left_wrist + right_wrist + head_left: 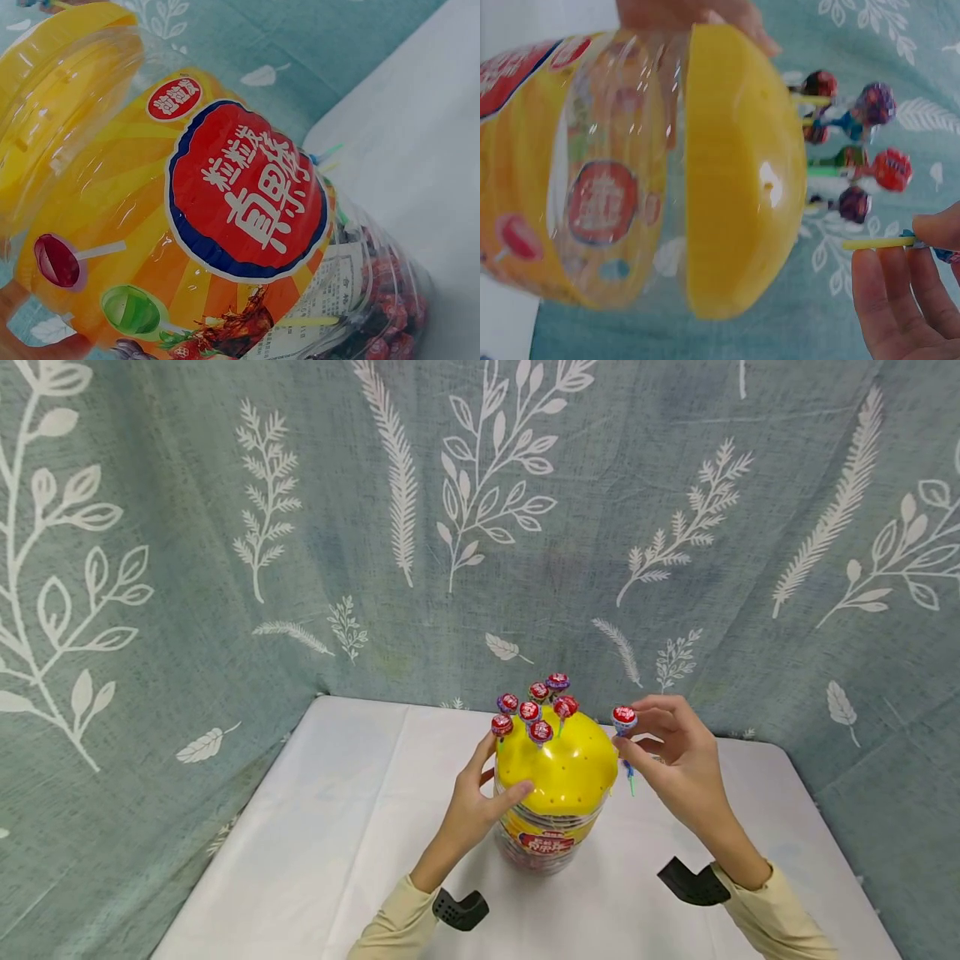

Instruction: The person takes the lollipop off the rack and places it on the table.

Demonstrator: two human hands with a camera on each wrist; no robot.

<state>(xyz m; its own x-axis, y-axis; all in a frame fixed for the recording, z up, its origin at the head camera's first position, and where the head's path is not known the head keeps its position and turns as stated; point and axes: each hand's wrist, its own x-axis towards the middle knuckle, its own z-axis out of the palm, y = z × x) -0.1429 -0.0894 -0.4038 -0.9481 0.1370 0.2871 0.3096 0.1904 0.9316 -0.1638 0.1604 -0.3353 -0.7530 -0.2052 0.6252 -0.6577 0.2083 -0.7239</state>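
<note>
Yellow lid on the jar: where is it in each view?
Head: yellow lid, below and right of centre.
Left wrist: yellow lid, upper left, cut by the edge.
Right wrist: yellow lid, at the centre.
Shared landmark: red-and-yellow label.

The clear plastic jar stood upright, wrapped in a yellow label with a red emblem, with dark red wrapped sweets visible low inside. Its yellow domed lid was on and dotted with small holes. Seven wrapped lollipops stood in the dome's far and left parts. The left hand held the lid's left side. Right of the dome and apart from it, the right hand pinched another lollipop, its yellow stick pointing down.
</note>
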